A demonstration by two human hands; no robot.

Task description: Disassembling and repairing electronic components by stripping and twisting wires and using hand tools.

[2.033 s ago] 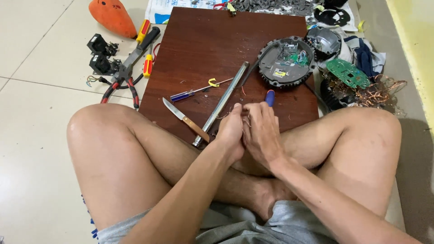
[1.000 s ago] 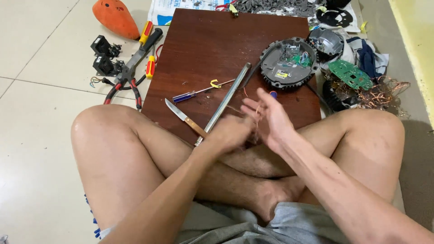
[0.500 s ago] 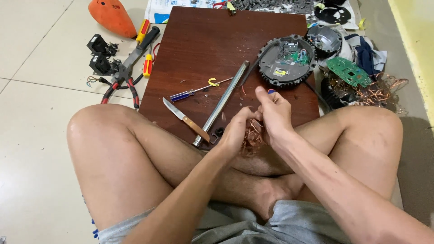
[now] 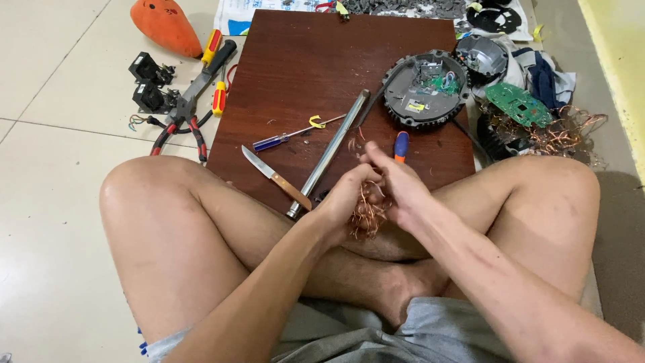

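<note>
I sit cross-legged on the floor at the near edge of a dark wooden board. My left hand and my right hand meet over my shins, both closed on a tangled bundle of thin copper wire that hangs between them. Just beyond the hands on the board lie a metal rod, a wooden-handled knife, a blue-handled screwdriver and a second blue handle. A round grey device housing with a circuit board inside rests at the board's right side.
Left of the board on the tiled floor lie red-handled cutters, red-and-yellow screwdrivers, black parts and an orange shell. To the right are a green circuit board, loose copper wire and cloth.
The hands were clasped together, then parted with the right hand lifted, and now have closed again on a copper wire bundle that is more visible and hangs lower.
</note>
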